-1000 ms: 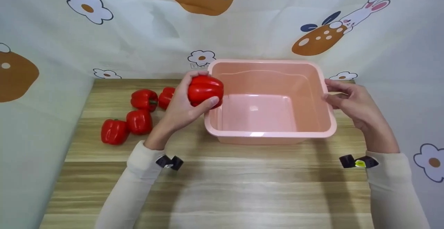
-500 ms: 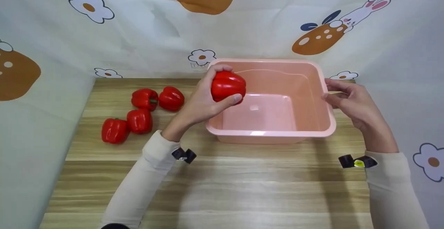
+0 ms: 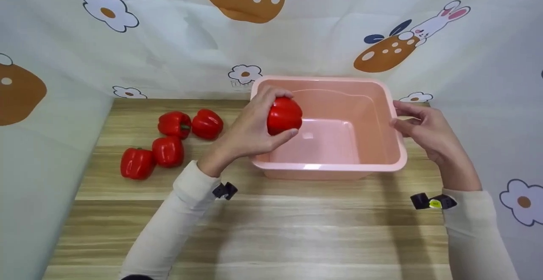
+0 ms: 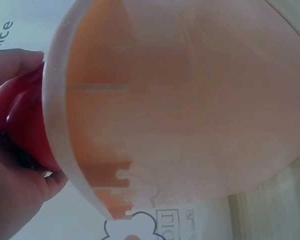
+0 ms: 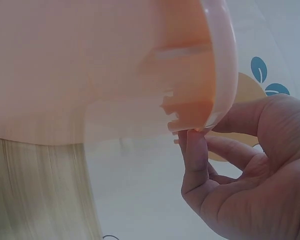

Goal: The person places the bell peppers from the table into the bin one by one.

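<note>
My left hand (image 3: 254, 127) grips a red bell pepper (image 3: 284, 116) over the left part of a pink plastic tub (image 3: 335, 167), with fingers and thumb curled around it. In the left wrist view the same pepper (image 4: 27, 120) shows beyond the tub's rim (image 4: 55, 90), partly hidden by it. On the opposite side, my right hand (image 3: 428, 131) pinches the tub's right rim between thumb and fingers. The right wrist view shows that hand (image 5: 255, 165) with fingertips at the rim's underside. Inside the tub, the visible floor is bare pink plastic.
Several more red peppers lie on the wooden table left of the tub: one at the back (image 3: 174, 124), one beside it (image 3: 207, 124), and others nearer the front (image 3: 138, 163). A printed cloth (image 3: 169, 51) hangs right behind the tub and along both sides.
My left hand has carried the pepper rightward from the tub's left rim to over its inside, uncovering a pepper on the table. The right hand keeps its hold on the rim.
</note>
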`<state>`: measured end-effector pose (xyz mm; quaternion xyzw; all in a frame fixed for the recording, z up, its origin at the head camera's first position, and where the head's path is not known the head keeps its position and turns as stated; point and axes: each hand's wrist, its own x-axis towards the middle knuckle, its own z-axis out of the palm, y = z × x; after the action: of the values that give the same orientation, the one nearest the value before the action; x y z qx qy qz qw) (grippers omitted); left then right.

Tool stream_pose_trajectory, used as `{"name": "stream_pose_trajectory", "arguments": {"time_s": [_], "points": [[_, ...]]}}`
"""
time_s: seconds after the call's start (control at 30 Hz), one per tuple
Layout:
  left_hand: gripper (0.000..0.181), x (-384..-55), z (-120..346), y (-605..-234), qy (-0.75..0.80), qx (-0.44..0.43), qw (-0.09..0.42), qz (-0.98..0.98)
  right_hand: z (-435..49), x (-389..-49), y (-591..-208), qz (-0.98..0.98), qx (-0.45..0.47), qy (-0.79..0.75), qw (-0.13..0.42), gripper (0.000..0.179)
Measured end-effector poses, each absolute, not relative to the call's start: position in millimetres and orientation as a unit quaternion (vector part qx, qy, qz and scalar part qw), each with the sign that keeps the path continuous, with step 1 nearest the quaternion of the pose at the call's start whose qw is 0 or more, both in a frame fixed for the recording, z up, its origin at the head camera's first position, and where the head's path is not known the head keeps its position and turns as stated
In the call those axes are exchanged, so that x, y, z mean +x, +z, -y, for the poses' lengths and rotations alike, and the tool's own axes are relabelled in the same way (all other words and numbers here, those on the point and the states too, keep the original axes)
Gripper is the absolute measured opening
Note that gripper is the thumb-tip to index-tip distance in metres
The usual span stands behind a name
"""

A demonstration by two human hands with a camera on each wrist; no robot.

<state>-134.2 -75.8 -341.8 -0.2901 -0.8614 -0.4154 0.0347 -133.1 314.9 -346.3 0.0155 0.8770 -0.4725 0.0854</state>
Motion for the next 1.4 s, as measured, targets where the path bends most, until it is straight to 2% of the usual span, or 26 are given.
{"name": "stream_pose_trajectory", "arguments": {"time_s": [0.5,0.83,1.13,1.4], "points": [[0.064,-130.5,70.7,-339.2,-0.281,-0.312,0.056,0.906,-313.1,-132.8,-349.0,-0.883,0.017,-0.461,0.084,0.058],[0.052,-129.1,72.5,-336.7,-0.285,-0.316,0.054,0.903,-308.9,-134.4,-349.8,-0.875,0.013,-0.477,0.081,0.056],[0.047,-129.2,85.2,-333.0,-0.323,-0.328,0.113,0.881,-312.5,-133.5,-350.1,-0.879,0.01,-0.471,0.077,0.058],[0.045,-124.5,100.0,-332.9,-0.319,-0.294,0.115,0.893,-314.5,-132.1,-349.2,-0.875,0.009,-0.478,0.077,0.057]]}}
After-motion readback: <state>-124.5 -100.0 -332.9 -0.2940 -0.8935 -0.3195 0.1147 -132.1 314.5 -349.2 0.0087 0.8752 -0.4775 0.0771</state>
